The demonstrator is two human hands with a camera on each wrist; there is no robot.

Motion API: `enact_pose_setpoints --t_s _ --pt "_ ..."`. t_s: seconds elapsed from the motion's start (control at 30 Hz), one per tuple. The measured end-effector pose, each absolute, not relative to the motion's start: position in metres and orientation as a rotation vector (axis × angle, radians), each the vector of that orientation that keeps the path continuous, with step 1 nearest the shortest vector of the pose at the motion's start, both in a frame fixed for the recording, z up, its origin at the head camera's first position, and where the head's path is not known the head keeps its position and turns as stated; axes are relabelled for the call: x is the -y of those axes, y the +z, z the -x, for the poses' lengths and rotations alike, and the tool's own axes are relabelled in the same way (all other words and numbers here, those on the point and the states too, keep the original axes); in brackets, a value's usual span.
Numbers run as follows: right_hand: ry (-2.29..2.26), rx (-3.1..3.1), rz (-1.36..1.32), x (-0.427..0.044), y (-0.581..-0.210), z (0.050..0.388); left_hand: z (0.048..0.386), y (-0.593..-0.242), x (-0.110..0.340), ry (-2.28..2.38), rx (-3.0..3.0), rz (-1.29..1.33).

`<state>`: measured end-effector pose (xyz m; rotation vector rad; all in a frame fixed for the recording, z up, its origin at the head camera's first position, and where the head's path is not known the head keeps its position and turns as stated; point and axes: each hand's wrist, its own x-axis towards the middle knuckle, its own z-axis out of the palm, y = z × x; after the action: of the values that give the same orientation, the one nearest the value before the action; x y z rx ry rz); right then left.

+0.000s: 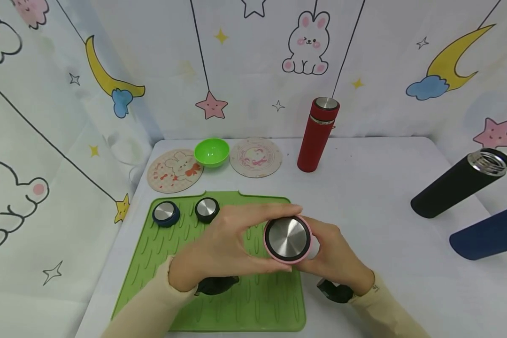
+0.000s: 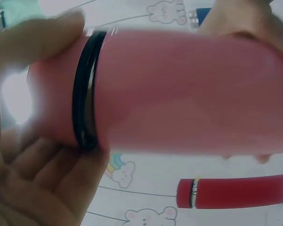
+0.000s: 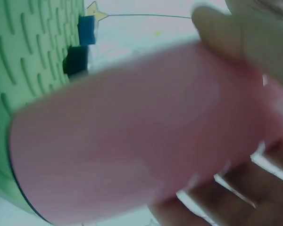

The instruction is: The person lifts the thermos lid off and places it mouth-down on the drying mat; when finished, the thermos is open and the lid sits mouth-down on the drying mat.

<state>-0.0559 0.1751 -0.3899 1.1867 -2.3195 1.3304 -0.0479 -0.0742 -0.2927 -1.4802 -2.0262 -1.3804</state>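
Observation:
Both hands are on a pink thermos flask (image 2: 193,94), which hangs over the right part of a green ridged mat (image 1: 262,300). My left hand (image 1: 219,244) grips its lid (image 1: 288,238), thumb and fingers on opposite sides; the steel top faces the head camera. Lower down, my right hand (image 1: 338,256) holds the pink body, fingers wrapped round it in the right wrist view. A black and steel ring shows between lid and body in the left wrist view. On the mat lie a navy lid (image 1: 166,213) and a black lid (image 1: 207,209).
To the right stand a lidless black flask (image 1: 452,185) and a navy flask (image 1: 490,232), cut off by the frame. A lidded red flask (image 1: 317,138) stands at the back. A green bowl (image 1: 211,152) sits between two round coasters, one rabbit-printed (image 1: 169,173), one pink-patterned (image 1: 257,157).

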Motion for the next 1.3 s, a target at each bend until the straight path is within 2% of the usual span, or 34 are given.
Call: enact_pose_setpoints --t_s 0.13,0.27,0.43,0.67,0.8,1.1,1.3 --pt "1.271 2.348 -1.020 -0.173 -0.388 0.055 0.046 -0.299 0.070 -1.412 2.035 1.308" --pt "1.285 2.364 -0.993 -0.174 -0.387 0.055 0.047 -0.301 0.068 -1.417 2.051 1.293" --pt "1.367 2.356 -1.116 -0.178 -0.388 0.056 0.049 -0.296 0.073 -1.366 2.068 1.437" --pt "1.451 2.271 -1.527 -0.181 -0.387 0.056 0.048 -0.283 0.084 -1.332 2.139 1.827" --pt "1.452 2.271 -1.645 -0.178 -0.386 0.054 0.044 -0.278 0.086 -1.278 2.142 1.976" --pt "1.428 2.302 -1.643 -0.178 -0.383 0.053 0.041 -0.277 0.086 -1.226 2.126 1.997" --pt "1.387 2.354 -1.521 -0.181 -0.382 0.053 0.043 -0.281 0.084 -1.310 2.114 1.875"
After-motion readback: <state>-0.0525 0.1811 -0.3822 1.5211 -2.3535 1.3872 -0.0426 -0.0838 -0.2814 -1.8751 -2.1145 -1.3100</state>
